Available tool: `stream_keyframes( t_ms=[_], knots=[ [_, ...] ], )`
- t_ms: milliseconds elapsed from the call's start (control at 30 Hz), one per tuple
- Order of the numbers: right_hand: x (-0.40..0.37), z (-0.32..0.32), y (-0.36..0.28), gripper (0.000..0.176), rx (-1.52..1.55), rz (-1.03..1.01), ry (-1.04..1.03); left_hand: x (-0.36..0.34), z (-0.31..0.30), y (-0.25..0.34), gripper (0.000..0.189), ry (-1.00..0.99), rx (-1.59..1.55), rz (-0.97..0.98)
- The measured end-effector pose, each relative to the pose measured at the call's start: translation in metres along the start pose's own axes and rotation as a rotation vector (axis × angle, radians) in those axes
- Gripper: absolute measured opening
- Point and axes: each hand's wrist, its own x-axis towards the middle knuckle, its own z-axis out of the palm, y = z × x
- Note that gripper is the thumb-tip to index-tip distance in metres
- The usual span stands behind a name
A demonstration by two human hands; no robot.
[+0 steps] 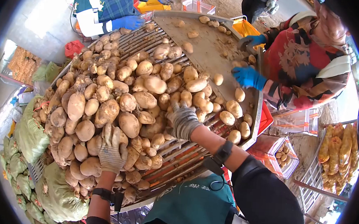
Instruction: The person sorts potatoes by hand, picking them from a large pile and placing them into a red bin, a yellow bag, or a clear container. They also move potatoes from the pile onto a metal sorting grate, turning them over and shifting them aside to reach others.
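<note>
Roller table (177, 153), potatoes (106, 110), right hand (183, 121), fingers (174, 111) half-hidden

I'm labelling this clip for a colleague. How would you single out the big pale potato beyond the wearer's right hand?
Find the roller sorting table heaped with potatoes. Beyond the grey-gloved right hand, mid-pile, lies a long potato set crosswise. It is smoother and paler than the rounder, dirtier ones around it.

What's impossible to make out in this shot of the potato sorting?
Head view: right hand fingertips, buried among potatoes; its grip is unclear.
Head view: left wrist band, too small to identify.
Head view: yellow mesh sacks, cut by the dark lens rim.
</note>
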Motion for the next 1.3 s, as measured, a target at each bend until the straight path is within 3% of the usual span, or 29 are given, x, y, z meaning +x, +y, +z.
stream_keyframes(
  t_ms=[133, 233, 333, 400, 467, 500, 533, 567, 600, 667, 733, 800, 867, 933, 967, 1000, 1067, 1133, 1200, 1300],
  knots=[
    [-0.053, -0.007, -0.007, 0.066, 0.026, -0.078, -0.106, 0.000, 0.001, 0.000, 0.058, 0.036, 0.036, 0.032],
    [-0.082, 0.040, -0.005, 0.060, -0.167, -0.249, 0.072, 0.000, 0.002, -0.001, 0.057, 0.051, 0.035, 0.035],
    [-0.109, 0.050, -0.007, 0.063, -0.234, -0.349, 0.051, -0.001, 0.003, -0.001, 0.059, 0.079, 0.024, 0.055],
    [-0.112, 0.045, 0.004, 0.057, -0.200, -0.411, 0.011, 0.000, 0.002, -0.001, 0.060, 0.064, 0.023, 0.035],
    [-0.099, 0.044, 0.016, 0.046, 0.088, -0.439, 0.229, 0.001, 0.000, 0.000, 0.060, 0.063, -0.008, 0.039],
    [-0.088, 0.029, 0.028, 0.039, -0.065, -0.373, 0.293, 0.001, 0.000, 0.000, 0.061, 0.051, -0.012, 0.029],
    [-0.078, -0.009, 0.035, 0.041, 0.074, -0.323, 0.271, 0.001, 0.001, 0.000, 0.061, 0.047, -0.014, 0.019],
    [-0.062, -0.034, 0.037, 0.043, 0.108, -0.099, 0.268, 0.001, 0.002, 0.000, 0.061, 0.047, -0.013, 0.021],
    [-0.030, -0.009, 0.064, 0.052, 0.051, -0.127, 0.584, 0.000, 0.002, -0.001, 0.061, 0.046, -0.011, 0.023],
    [0.018, -0.014, 0.093, 0.075, -0.028, 0.078, 0.576, 0.000, 0.003, -0.003, 0.062, 0.067, 0.014, 0.033],
    [0.040, -0.016, 0.108, 0.070, 0.035, 0.054, 0.595, 0.001, 0.002, -0.001, 0.063, 0.036, 0.025, 0.015],
    [0.054, -0.013, 0.115, 0.064, 0.023, 0.104, 0.319, 0.002, 0.002, -0.001, 0.062, 0.042, 0.015, 0.008],
    [0.056, -0.020, 0.116, 0.056, -0.016, 0.081, 0.285, 0.001, 0.002, 0.000, 0.061, 0.025, 0.006, -0.012],
    [0.053, -0.018, 0.120, 0.057, 0.372, -0.013, 0.417, 0.003, 0.000, -0.001, 0.061, 0.015, -0.001, -0.020],
    [0.045, -0.016, 0.120, 0.061, 0.740, -0.081, 0.418, 0.003, -0.002, 0.000, 0.061, 0.002, 0.005, -0.021],
    [0.036, -0.012, 0.117, 0.061, 0.737, -0.082, 0.410, 0.002, -0.002, 0.002, 0.060, -0.010, 0.008, -0.021],
    [0.014, -0.017, 0.105, 0.073, 1.933, -0.273, 0.073, 0.003, -0.002, 0.003, 0.060, -0.007, -0.004, -0.030],
    [0.012, -0.015, 0.102, 0.082, 2.093, -0.360, -0.105, 0.002, -0.001, 0.003, 0.060, -0.005, -0.011, -0.030],
    [0.011, -0.018, 0.095, 0.084, 2.123, -0.407, -0.051, 0.001, 0.001, 0.001, 0.060, 0.002, 0.014, -0.016],
    [0.020, -0.036, 0.093, 0.090, 1.955, -0.272, 0.142, 0.002, 0.001, 0.002, 0.060, 0.001, 0.004, -0.016]
  ],
)
